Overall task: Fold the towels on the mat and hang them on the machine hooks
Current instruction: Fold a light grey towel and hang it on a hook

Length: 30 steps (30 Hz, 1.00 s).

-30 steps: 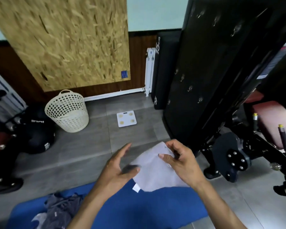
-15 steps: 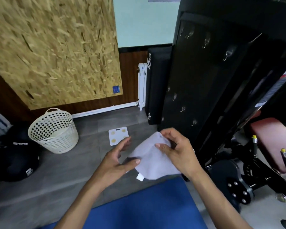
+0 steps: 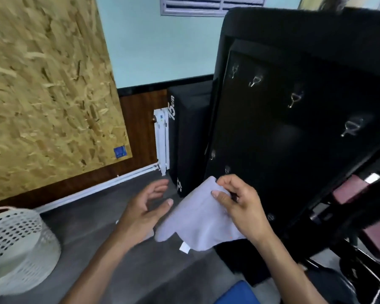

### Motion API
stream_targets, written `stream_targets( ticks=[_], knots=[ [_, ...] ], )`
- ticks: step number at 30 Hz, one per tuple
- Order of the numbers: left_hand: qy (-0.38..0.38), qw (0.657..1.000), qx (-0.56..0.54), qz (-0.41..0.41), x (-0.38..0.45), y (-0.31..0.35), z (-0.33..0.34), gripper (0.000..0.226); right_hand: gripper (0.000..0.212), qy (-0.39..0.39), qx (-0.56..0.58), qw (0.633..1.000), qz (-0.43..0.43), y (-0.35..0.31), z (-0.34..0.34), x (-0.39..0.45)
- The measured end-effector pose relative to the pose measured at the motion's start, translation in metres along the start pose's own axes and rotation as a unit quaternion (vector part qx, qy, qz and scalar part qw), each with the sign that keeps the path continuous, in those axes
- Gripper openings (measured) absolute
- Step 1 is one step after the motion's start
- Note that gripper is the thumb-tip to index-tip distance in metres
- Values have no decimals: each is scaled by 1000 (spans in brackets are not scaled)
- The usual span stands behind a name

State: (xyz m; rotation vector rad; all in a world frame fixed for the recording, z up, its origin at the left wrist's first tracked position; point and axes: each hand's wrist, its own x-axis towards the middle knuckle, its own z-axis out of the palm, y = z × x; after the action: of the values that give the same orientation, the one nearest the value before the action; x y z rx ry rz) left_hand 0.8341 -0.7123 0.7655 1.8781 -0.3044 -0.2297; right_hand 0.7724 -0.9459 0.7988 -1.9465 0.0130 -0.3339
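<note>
A folded pale grey towel (image 3: 198, 220) with a small white tag hangs in the air in front of the black machine panel (image 3: 272, 154). My right hand (image 3: 239, 205) pinches the towel's upper corner between thumb and fingers. My left hand (image 3: 145, 211) is beside the towel's left edge, fingers spread and relaxed, the thumb close to the cloth. Several metal hooks stud the panel: an upper row (image 3: 295, 99) above my hands and a lower row (image 3: 227, 170) just above the towel. Only a corner of the blue mat (image 3: 237, 292) shows at the bottom.
A white perforated laundry basket (image 3: 15, 249) stands on the grey floor at the left. A chipboard sheet (image 3: 42, 95) leans on the wall. A black pad marked 15cm (image 3: 184, 139) and a white radiator (image 3: 161, 141) stand behind. Machine frame and red pads (image 3: 355, 189) fill the right.
The view has risen and moved closer to the machine, so the mat has nearly left the frame. My left hand has let go of the towel; the right still pinches it.
</note>
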Motion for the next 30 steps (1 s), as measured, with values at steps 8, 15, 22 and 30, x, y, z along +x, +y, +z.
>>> stream_targets(
  ticks=[8,15,22,30],
  knots=[
    [-85,996,0,27,158,11,-31,42,11,68,-1,996,51,16,22,125],
    [-124,983,40,127,274,58,-16,38,11,78,0,996,37,30,12,226],
    [-186,963,59,187,374,102,13,36,11,125,-36,991,2,39,-11,309],
    [-115,971,16,210,441,118,38,29,6,205,-7,978,23,47,-23,371]
  ],
)
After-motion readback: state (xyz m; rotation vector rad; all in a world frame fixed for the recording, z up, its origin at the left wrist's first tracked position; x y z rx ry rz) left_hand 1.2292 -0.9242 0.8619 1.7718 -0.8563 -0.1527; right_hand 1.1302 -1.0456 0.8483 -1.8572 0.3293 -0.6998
